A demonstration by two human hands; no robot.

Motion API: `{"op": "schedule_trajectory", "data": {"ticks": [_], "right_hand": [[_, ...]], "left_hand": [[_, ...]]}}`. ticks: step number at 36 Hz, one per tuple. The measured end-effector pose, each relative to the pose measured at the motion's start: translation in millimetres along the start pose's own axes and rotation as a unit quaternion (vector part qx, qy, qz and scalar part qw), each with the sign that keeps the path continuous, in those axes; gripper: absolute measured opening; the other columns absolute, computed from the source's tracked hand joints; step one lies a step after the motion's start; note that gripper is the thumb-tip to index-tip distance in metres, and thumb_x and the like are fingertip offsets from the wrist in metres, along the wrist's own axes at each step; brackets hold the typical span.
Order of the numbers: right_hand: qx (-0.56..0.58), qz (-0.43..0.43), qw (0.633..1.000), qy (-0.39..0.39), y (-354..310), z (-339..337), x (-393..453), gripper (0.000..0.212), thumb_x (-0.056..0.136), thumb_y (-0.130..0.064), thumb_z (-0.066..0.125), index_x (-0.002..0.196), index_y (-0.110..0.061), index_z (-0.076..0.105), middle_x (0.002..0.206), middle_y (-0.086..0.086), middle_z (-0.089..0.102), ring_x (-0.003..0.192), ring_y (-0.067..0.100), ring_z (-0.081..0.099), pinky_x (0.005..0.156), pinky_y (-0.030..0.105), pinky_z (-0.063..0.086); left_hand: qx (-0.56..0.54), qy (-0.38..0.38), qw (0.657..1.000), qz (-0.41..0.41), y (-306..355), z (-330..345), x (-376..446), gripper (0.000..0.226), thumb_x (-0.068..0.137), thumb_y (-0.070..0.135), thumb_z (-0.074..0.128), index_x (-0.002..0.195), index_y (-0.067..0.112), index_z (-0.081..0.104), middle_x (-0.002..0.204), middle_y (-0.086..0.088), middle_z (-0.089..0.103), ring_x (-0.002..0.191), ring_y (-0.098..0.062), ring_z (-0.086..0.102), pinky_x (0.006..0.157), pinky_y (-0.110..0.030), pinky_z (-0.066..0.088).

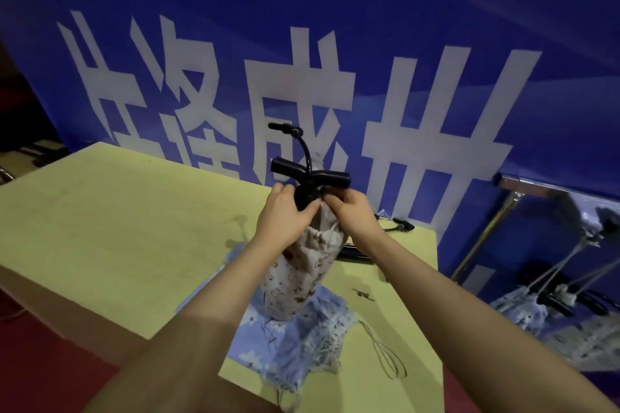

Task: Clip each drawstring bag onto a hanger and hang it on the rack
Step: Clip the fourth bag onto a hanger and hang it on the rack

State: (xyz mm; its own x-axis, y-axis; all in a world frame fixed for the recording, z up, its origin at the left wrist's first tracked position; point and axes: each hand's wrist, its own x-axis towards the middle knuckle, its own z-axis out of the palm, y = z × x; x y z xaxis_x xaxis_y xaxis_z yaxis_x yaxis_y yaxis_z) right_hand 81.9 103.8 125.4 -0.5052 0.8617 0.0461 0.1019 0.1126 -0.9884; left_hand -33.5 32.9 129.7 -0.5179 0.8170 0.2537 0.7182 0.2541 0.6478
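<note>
I hold a black clip hanger (310, 174) up above the yellow table (110, 228), its hook pointing up and left. My left hand (285, 214) pinches a black clip of the hanger. My right hand (352, 211) grips the gathered top of a beige floral drawstring bag (298, 278) right at that clip. The bag hangs down from my hands to the table. Under it lie blue floral drawstring bags (292, 342) in a pile at the table's front edge.
More black hangers (399, 226) lie on the table's far right side. A loose cord (385, 355) trails off the pile. A metal rack (523, 188) stands at right with bags (536, 312) hanging from it. A blue banner fills the background.
</note>
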Motion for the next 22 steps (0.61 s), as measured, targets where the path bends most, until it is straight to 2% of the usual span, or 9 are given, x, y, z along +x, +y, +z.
{"op": "schedule_trajectory", "data": {"ticks": [3, 6, 9, 12, 14, 18, 20, 22], "right_hand": [[0.01, -0.002, 1.0, -0.019, -2, 1, 0, 0.019, 0.095, -0.01, 0.052, 0.106, -0.006, 0.067, 0.106, 0.011, 0.071, 0.1, 0.022, 0.067, 0.09, 0.034, 0.053], [0.024, 0.005, 0.999, -0.043, -2, 1, -1, 0.019, 0.094, -0.013, 0.055, 0.11, -0.006, 0.063, 0.103, 0.01, 0.07, 0.095, 0.02, 0.068, 0.084, 0.03, 0.055], [0.006, 0.006, 0.998, -0.059, 3, -3, -7, 0.022, 0.094, -0.013, 0.054, 0.116, -0.012, 0.052, 0.089, 0.002, 0.063, 0.08, 0.013, 0.061, 0.072, 0.025, 0.049], [0.004, 0.006, 0.996, -0.088, 8, -11, -16, 0.019, 0.094, -0.007, 0.052, 0.108, -0.018, 0.046, 0.079, 0.0, 0.059, 0.071, 0.012, 0.055, 0.069, 0.028, 0.045], [-0.008, -0.001, 0.994, -0.112, 9, -16, -20, 0.016, 0.092, -0.004, 0.05, 0.102, -0.017, 0.051, 0.087, -0.001, 0.06, 0.081, 0.014, 0.057, 0.074, 0.032, 0.046], [-0.139, -0.04, 0.974, -0.175, 9, -20, -26, 0.022, 0.08, -0.006, 0.056, 0.097, -0.014, 0.068, 0.099, -0.002, 0.064, 0.091, 0.02, 0.057, 0.083, 0.037, 0.049], [-0.211, -0.064, 0.961, -0.165, 11, -20, -26, 0.017, 0.082, -0.008, 0.064, 0.098, -0.011, 0.071, 0.103, 0.001, 0.064, 0.095, 0.021, 0.059, 0.087, 0.038, 0.05], [-0.226, -0.076, 0.962, -0.132, 10, -21, -27, 0.011, 0.084, -0.01, 0.068, 0.093, -0.006, 0.073, 0.099, 0.002, 0.064, 0.092, 0.019, 0.06, 0.086, 0.036, 0.051]], "left_hand": [[-0.005, 0.016, 1.0, -0.007, -2, -2, -1, 0.045, 0.087, 0.042, 0.059, 0.113, 0.005, 0.057, 0.113, -0.011, 0.051, 0.106, -0.026, 0.052, 0.084, -0.034, 0.044], [0.006, 0.031, 0.999, -0.012, -5, -1, -2, 0.045, 0.086, 0.043, 0.06, 0.112, 0.006, 0.058, 0.112, -0.009, 0.052, 0.102, -0.025, 0.055, 0.078, -0.033, 0.045], [0.028, 0.036, 0.998, -0.042, -8, 3, -4, 0.045, 0.087, 0.044, 0.059, 0.11, 0.006, 0.059, 0.111, -0.009, 0.051, 0.098, -0.026, 0.056, 0.075, -0.034, 0.045], [0.024, 0.041, 0.996, -0.078, -14, 7, -5, 0.044, 0.089, 0.041, 0.057, 0.111, 0.003, 0.058, 0.115, -0.012, 0.05, 0.096, -0.03, 0.056, 0.075, -0.036, 0.047], [0.021, 0.046, 0.995, -0.087, -15, 7, -4, 0.045, 0.089, 0.04, 0.057, 0.113, 0.002, 0.057, 0.116, -0.012, 0.049, 0.095, -0.031, 0.056, 0.075, -0.037, 0.046], [0.029, 0.042, 0.995, -0.089, -15, 6, -2, 0.046, 0.089, 0.042, 0.056, 0.114, 0.003, 0.056, 0.117, -0.012, 0.048, 0.097, -0.031, 0.057, 0.074, -0.037, 0.045], [0.027, 0.041, 0.995, -0.089, -14, 6, -2, 0.046, 0.089, 0.042, 0.056, 0.113, 0.004, 0.057, 0.117, -0.012, 0.048, 0.097, -0.031, 0.057, 0.074, -0.037, 0.046], [0.017, 0.036, 0.995, -0.087, -14, 6, -2, 0.044, 0.089, 0.042, 0.057, 0.112, 0.004, 0.057, 0.115, -0.012, 0.049, 0.096, -0.031, 0.056, 0.073, -0.036, 0.045]]}}
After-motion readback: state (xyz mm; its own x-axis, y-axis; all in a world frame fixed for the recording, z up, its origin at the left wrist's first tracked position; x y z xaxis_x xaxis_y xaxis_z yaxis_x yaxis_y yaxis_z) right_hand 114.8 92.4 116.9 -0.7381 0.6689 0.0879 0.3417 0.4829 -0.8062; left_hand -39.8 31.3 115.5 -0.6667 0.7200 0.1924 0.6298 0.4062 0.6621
